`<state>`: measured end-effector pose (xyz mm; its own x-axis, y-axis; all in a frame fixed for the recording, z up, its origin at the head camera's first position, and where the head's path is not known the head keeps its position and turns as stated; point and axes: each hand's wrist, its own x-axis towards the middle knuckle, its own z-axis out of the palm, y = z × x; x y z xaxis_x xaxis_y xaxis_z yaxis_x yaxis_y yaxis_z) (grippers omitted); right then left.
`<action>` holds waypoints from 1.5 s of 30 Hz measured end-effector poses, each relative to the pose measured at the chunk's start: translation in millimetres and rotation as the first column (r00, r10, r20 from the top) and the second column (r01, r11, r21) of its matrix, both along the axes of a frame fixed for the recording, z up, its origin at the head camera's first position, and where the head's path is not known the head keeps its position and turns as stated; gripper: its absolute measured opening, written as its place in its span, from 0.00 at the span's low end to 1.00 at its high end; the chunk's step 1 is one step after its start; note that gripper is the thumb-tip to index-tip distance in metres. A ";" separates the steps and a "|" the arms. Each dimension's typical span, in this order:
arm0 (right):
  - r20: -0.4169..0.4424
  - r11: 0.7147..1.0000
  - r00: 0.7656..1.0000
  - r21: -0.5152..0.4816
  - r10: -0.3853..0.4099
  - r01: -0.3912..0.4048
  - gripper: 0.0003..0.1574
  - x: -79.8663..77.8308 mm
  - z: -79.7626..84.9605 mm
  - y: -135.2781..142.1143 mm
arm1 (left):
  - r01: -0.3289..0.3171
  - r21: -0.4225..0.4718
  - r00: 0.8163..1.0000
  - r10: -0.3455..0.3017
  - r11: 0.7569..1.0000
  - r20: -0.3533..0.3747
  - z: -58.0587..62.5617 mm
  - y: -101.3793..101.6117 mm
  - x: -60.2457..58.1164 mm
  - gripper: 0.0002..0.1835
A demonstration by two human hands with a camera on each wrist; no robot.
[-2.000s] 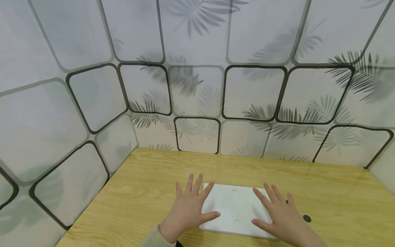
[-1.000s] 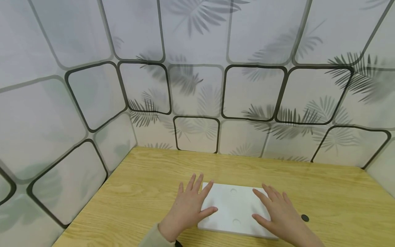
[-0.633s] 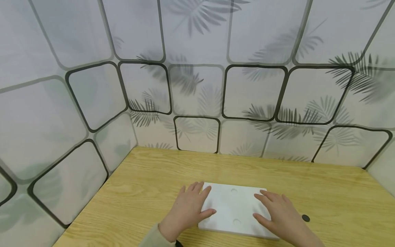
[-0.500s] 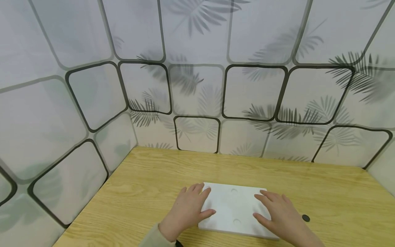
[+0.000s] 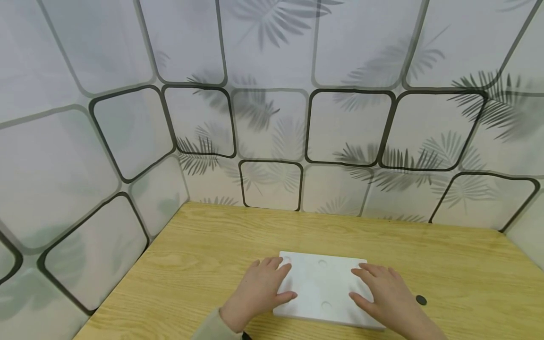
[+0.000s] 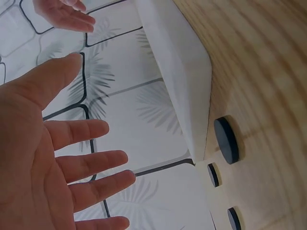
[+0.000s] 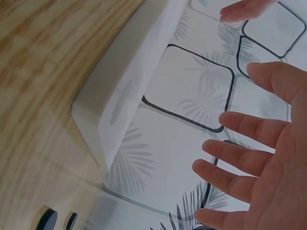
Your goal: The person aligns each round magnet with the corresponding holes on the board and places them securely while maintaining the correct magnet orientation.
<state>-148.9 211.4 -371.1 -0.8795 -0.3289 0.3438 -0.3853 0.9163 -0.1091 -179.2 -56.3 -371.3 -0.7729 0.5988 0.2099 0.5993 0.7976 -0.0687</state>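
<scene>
A white rectangular board (image 5: 323,285) with shallow round recesses lies on the wooden table. My left hand (image 5: 257,293) hovers over the board's left end, fingers spread and slightly bent, palm down. On the other side, my right hand (image 5: 386,296) hangs over the right end in a similar relaxed pose. In both wrist views there is a gap between the fingers and the board, and neither hand holds anything. Several black discs lie beside the board: the left wrist view has a thick disc (image 6: 226,140) near its corner, and the right wrist view shows another disc (image 7: 47,219).
In the head view, one black disc (image 5: 421,300) shows to the right of my right hand; my hands cover the others. The wooden table (image 5: 212,236) runs back to a pale curtain (image 5: 272,127) with black outlines and leaf prints, which also encloses the left side.
Both hands have kept their places over the board's ends. Their fingers, stretched and widely spread earlier, have relaxed and bent downward, most clearly on the left hand. The board and visible disc stay put.
</scene>
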 end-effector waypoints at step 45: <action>-0.043 0.999 0.999 -0.035 0.028 -0.030 0.21 -2.0 -3.2 0.0 | 0.183 -0.050 0.971 -0.173 0.982 0.164 -13.3 -2.3 -8.3 0.24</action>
